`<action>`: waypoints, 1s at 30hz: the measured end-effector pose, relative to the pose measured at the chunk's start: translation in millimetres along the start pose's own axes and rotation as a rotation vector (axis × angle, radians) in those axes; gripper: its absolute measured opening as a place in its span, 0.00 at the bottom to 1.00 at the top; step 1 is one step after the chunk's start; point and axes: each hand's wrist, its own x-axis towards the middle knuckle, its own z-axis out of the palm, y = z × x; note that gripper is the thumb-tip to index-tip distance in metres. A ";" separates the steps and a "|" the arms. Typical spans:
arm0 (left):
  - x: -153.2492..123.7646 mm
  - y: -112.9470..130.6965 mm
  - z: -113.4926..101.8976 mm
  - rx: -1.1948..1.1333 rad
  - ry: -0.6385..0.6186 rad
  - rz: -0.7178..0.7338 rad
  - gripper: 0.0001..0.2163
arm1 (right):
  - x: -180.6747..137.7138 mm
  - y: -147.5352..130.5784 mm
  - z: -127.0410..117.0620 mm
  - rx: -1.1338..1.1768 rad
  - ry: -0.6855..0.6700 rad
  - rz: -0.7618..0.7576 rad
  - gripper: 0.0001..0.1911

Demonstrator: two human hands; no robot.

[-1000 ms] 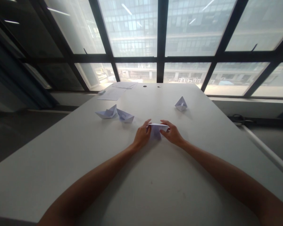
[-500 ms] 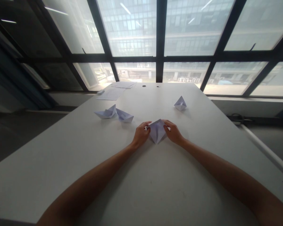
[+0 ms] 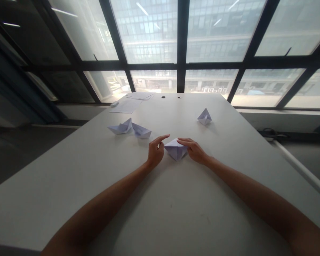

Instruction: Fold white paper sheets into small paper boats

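A folded piece of white paper (image 3: pixel 177 150), diamond-shaped with a crease down its middle, lies on the white table between my hands. My right hand (image 3: pixel 194 149) grips its right side, fingers stretched over the top edge; the thumb is hidden. At its left corner is my left hand (image 3: pixel 156 151), index finger reaching out and the other fingers partly curled, with no paper seen between them. Beyond my left hand sit two paper boats, one (image 3: pixel 120 127) farther left and one (image 3: pixel 141 131) nearer, almost touching. Another paper boat (image 3: pixel 204 117) stands alone to the right.
Flat sheets of paper (image 3: pixel 126 106) lie at the table's far left, with a small white object (image 3: pixel 114 104) beside them. The white table (image 3: pixel 160 206) extends to large dark-framed windows (image 3: pixel 181 42). A white rail (image 3: pixel 301 167) runs past the right edge.
The paper's upper flap now lies folded toward me, making the shape lower and wider. My left hand has let go and shifted slightly left; my right fingers have moved over the top.
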 end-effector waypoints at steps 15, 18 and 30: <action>-5.5 -18.2 15.8 0.470 -0.665 0.144 0.29 | 0.9 4.0 -3.6 -0.121 -0.066 -0.007 0.32; -7.6 -18.8 16.6 0.541 -0.723 0.189 0.29 | 1.4 -1.2 -2.3 -0.173 0.009 0.064 0.30; -9.2 -16.7 18.7 0.571 -0.724 0.221 0.31 | -2.1 -9.5 12.7 -0.422 -0.350 0.078 0.32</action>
